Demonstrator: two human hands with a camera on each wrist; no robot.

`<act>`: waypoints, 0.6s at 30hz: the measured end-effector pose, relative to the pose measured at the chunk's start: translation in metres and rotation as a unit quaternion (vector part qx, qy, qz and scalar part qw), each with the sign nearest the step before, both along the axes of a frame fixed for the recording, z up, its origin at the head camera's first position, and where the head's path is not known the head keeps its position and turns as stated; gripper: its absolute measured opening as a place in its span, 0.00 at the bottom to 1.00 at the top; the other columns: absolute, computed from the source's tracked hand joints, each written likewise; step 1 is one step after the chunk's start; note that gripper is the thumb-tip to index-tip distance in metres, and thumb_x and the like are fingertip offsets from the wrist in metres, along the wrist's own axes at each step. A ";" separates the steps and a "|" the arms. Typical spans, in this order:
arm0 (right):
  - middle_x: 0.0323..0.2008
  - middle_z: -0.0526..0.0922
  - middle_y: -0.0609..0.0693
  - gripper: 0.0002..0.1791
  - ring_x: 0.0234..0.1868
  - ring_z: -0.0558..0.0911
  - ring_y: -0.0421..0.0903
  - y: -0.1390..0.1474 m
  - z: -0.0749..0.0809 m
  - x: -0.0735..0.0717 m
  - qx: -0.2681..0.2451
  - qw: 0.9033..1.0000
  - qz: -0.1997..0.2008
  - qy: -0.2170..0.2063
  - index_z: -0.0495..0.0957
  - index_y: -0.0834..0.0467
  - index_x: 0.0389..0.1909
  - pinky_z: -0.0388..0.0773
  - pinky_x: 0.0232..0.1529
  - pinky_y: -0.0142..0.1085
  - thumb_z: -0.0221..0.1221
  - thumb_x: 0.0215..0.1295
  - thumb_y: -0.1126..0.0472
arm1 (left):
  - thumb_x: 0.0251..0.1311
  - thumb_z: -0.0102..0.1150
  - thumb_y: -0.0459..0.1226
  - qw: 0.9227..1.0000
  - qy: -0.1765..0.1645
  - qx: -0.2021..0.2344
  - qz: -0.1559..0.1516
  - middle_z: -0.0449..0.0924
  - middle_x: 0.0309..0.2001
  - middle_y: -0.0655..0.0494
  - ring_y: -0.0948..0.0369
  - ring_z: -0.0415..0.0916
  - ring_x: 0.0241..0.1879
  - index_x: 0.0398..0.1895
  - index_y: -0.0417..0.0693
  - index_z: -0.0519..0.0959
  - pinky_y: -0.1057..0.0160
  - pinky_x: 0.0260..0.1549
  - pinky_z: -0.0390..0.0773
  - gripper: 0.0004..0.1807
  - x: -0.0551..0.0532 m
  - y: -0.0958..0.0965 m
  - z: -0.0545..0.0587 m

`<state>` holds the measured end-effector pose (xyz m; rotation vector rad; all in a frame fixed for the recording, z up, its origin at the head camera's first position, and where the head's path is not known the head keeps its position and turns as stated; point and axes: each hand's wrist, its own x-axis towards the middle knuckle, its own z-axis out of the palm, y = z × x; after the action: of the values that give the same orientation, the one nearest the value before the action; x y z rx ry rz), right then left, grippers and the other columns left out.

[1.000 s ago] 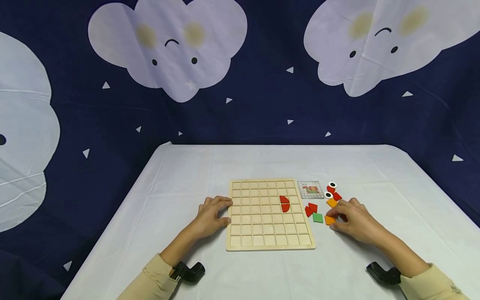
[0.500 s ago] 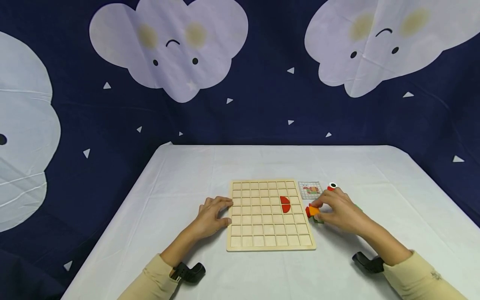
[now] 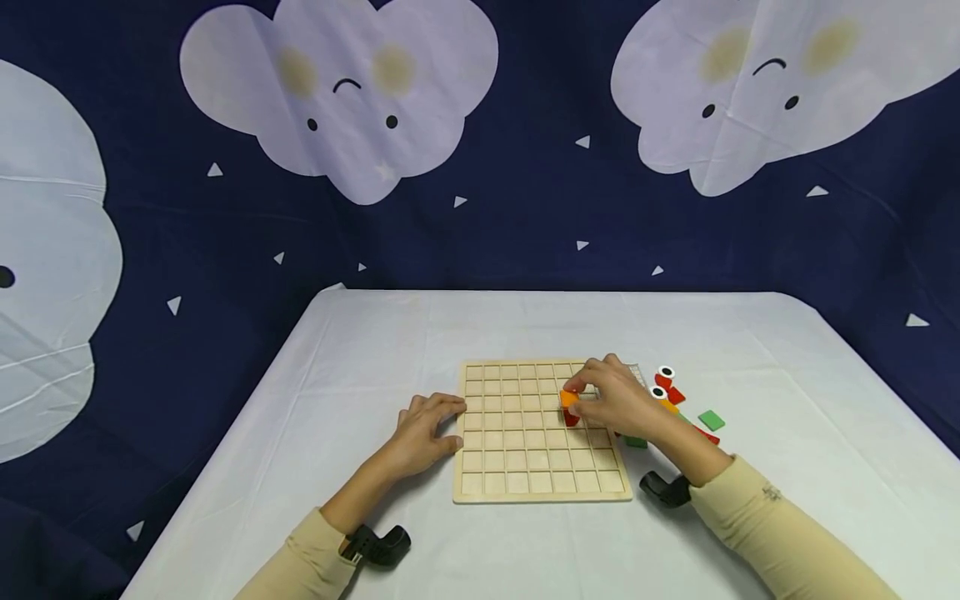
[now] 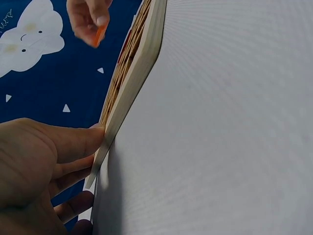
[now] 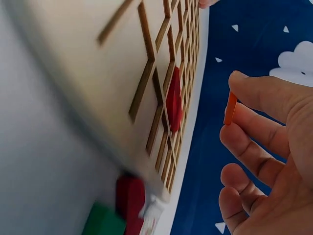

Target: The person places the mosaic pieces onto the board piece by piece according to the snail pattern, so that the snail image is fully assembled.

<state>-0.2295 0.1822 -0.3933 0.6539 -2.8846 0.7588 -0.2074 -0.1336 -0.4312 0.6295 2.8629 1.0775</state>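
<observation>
Pinched between the thumb and fingertips of my right hand (image 3: 618, 402) is an orange square tile (image 3: 569, 399), seen edge-on in the right wrist view (image 5: 230, 108). It is held over the wooden grid board (image 3: 540, 496), where it overlaps the red quarter-round pieces (image 3: 571, 418) in the head view. My left hand (image 3: 420, 435) rests at the board's left edge, thumb and fingertips touching the rim. In the left wrist view the thumb (image 4: 78, 143) lies straight against the wooden edge.
Right of the board lie a green tile (image 3: 711, 419), a red tile (image 3: 677, 395), round black-and-white eye pieces (image 3: 658, 392) and several other tiles, partly hidden by my right arm. A pattern card (image 3: 637, 374) shows behind that hand. White cloth covers the table (image 3: 390, 333).
My right hand has picked up the orange tile from beside the board and carried it left over the red pieces. My left hand has stayed at the board's edge.
</observation>
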 end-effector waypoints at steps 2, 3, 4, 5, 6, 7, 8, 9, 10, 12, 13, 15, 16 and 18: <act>0.36 0.80 0.42 0.13 0.40 0.67 0.44 -0.006 -0.001 -0.004 0.005 1.000 0.003 0.004 0.84 0.50 0.39 0.61 0.39 0.37 0.67 0.50 0.55 | 0.53 0.65 0.37 1.000 0.001 -0.002 0.000 0.72 0.60 0.57 0.56 0.62 0.54 0.57 0.44 0.75 0.56 0.46 0.55 0.25 0.000 0.000 0.000; 0.36 0.80 0.42 0.13 0.39 0.67 0.44 -0.009 -0.002 -0.007 0.007 1.000 0.004 0.003 0.84 0.50 0.39 0.61 0.39 0.37 0.67 0.51 0.55 | 0.53 0.65 0.37 1.000 0.002 -0.003 0.001 0.72 0.60 0.57 0.56 0.62 0.54 0.57 0.44 0.75 0.56 0.45 0.55 0.25 0.000 0.000 0.000; 0.36 0.80 0.42 0.12 0.39 0.68 0.44 -0.011 -0.004 -0.009 0.010 1.000 0.006 0.002 0.84 0.49 0.39 0.61 0.40 0.37 0.68 0.51 0.54 | 0.53 0.65 0.37 1.000 0.003 -0.004 0.001 0.72 0.60 0.56 0.56 0.62 0.54 0.57 0.44 0.75 0.56 0.45 0.55 0.25 0.000 0.000 -0.001; 0.36 0.80 0.42 0.12 0.39 0.68 0.44 -0.013 -0.005 -0.011 0.012 1.000 0.010 0.000 0.84 0.49 0.39 0.61 0.40 0.38 0.68 0.51 0.54 | 0.53 0.65 0.37 1.000 0.003 -0.005 0.001 0.72 0.60 0.56 0.56 0.62 0.54 0.57 0.45 0.76 0.56 0.45 0.55 0.25 0.000 0.000 -0.001; 0.37 0.80 0.43 0.12 0.39 0.68 0.45 -0.015 -0.006 -0.013 0.015 1.000 0.014 -0.001 0.84 0.50 0.39 0.60 0.41 0.39 0.68 0.52 0.54 | 0.53 0.65 0.37 1.000 0.003 -0.005 0.001 0.72 0.60 0.56 0.56 0.62 0.54 0.57 0.45 0.76 0.56 0.45 0.55 0.25 0.000 0.000 -0.001; 0.37 0.80 0.44 0.12 0.39 0.67 0.45 -0.016 -0.007 -0.014 0.018 1.000 0.018 -0.002 0.84 0.50 0.39 0.60 0.42 0.39 0.68 0.52 0.54 | 0.53 0.65 0.37 1.000 0.003 -0.005 0.001 0.72 0.60 0.56 0.56 0.62 0.54 0.57 0.45 0.76 0.56 0.45 0.55 0.25 0.001 0.000 -0.001; 0.37 0.80 0.44 0.12 0.39 0.67 0.45 -0.017 -0.008 -0.016 0.021 1.000 0.020 -0.006 0.84 0.50 0.39 0.60 0.42 0.39 0.68 0.52 0.54 | 0.53 0.65 0.37 1.000 0.004 -0.006 0.001 0.72 0.60 0.56 0.56 0.62 0.54 0.57 0.45 0.76 0.56 0.45 0.55 0.25 0.001 0.001 -0.001; 0.38 0.80 0.45 0.12 0.38 0.67 0.45 -0.018 -0.009 -0.018 0.023 0.999 0.023 -0.009 0.84 0.51 0.39 0.59 0.42 0.39 0.68 0.53 0.55 | 0.53 0.65 0.37 1.000 0.004 -0.006 0.001 0.72 0.60 0.56 0.56 0.62 0.54 0.57 0.44 0.76 0.56 0.45 0.55 0.25 0.001 0.000 -0.001; 0.37 0.80 0.45 0.12 0.38 0.66 0.45 -0.019 -0.009 -0.019 0.024 0.999 0.026 -0.012 0.84 0.51 0.39 0.59 0.42 0.39 0.67 0.53 0.55 | 0.53 0.65 0.37 1.000 0.003 -0.005 0.000 0.72 0.60 0.56 0.56 0.62 0.54 0.57 0.45 0.76 0.56 0.45 0.55 0.25 0.001 0.000 -0.001; 0.37 0.80 0.45 0.12 0.37 0.66 0.44 -0.020 -0.010 -0.021 0.028 0.999 0.028 -0.017 0.84 0.52 0.39 0.58 0.41 0.39 0.67 0.53 0.55 | 0.53 0.64 0.37 1.000 0.003 -0.004 -0.001 0.72 0.60 0.56 0.56 0.62 0.54 0.57 0.44 0.75 0.56 0.45 0.55 0.25 0.001 0.000 -0.001; 0.37 0.80 0.45 0.12 0.37 0.66 0.44 -0.021 -0.010 -0.022 0.030 0.999 0.028 -0.021 0.84 0.52 0.39 0.58 0.41 0.38 0.67 0.53 0.55 | 0.53 0.64 0.37 1.000 0.003 -0.003 -0.001 0.72 0.60 0.56 0.56 0.62 0.54 0.57 0.44 0.75 0.56 0.45 0.55 0.25 0.001 0.000 -0.001; 0.36 0.79 0.45 0.12 0.37 0.66 0.44 -0.022 -0.010 -0.024 0.035 0.999 0.029 -0.026 0.84 0.52 0.39 0.59 0.40 0.37 0.67 0.53 0.55 | 0.53 0.64 0.36 1.000 0.003 -0.003 -0.002 0.72 0.61 0.56 0.55 0.62 0.54 0.57 0.44 0.75 0.56 0.46 0.55 0.25 0.001 0.000 -0.001; 0.36 0.79 0.45 0.12 0.37 0.67 0.44 -0.022 -0.011 -0.024 0.039 0.998 0.030 -0.028 0.84 0.52 0.39 0.59 0.40 0.37 0.67 0.53 0.55 | 0.53 0.64 0.36 1.000 0.003 -0.003 -0.002 0.72 0.61 0.56 0.55 0.62 0.54 0.57 0.44 0.75 0.56 0.46 0.55 0.25 0.000 0.000 -0.001; 0.36 0.79 0.45 0.13 0.37 0.67 0.43 -0.023 -0.011 -0.026 0.048 0.998 0.032 -0.031 0.84 0.52 0.40 0.60 0.41 0.37 0.67 0.53 0.54 | 0.53 0.64 0.36 1.000 0.002 -0.003 -0.002 0.72 0.61 0.56 0.55 0.62 0.54 0.58 0.44 0.75 0.55 0.46 0.55 0.26 0.000 0.000 0.000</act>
<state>-0.2552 0.1596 -0.4047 0.7505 -2.9853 0.6616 -0.2072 -0.1338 -0.4317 0.6391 2.8657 1.0683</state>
